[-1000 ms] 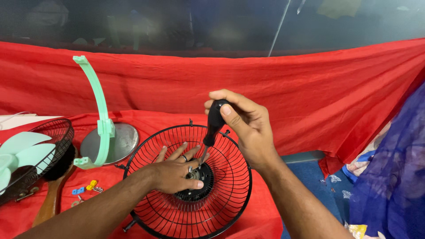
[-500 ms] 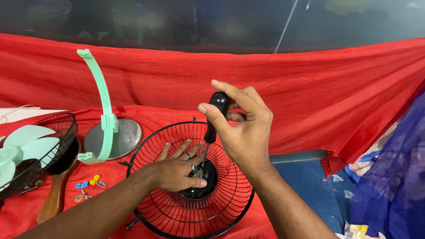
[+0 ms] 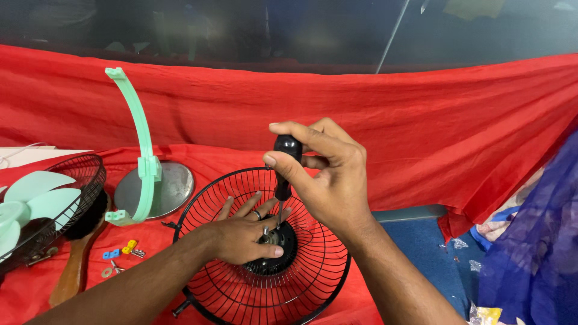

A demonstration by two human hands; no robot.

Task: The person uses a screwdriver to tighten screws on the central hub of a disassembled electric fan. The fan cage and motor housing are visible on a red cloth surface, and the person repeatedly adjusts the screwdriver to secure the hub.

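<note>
I see first the wide red cloth (image 3: 373, 114) that covers the whole work surface and rises up behind it like a wall. On it, in front of me, lies the round black wire fan guard (image 3: 313, 289), open side up, with a dark round hub in its middle. At the far left there is a second black wire cage with pale green fan blades (image 3: 33, 198) inside it, cut by the edge of the view. Between the two stands a pale green curved plastic arm (image 3: 137, 129), upright, with its foot just beside a round grey metal base plate (image 3: 174, 189). A brown wooden handle (image 3: 72, 271) lies near the left cage. My right hand (image 3: 328, 180) is above the guard and its fingers are wrapped tight around the black handle of a screwdriver (image 3: 285, 165), thumb on the side; the thin metal shaft points down to the hub. My left hand (image 3: 241, 235) rests flat inside the guard, fingers spread, touching the hub beside the shaft tip; it pinches nothing that I can see. Some small blue and yellow plastic pieces (image 3: 120, 250) lie on the cloth, left of the guard.
</note>
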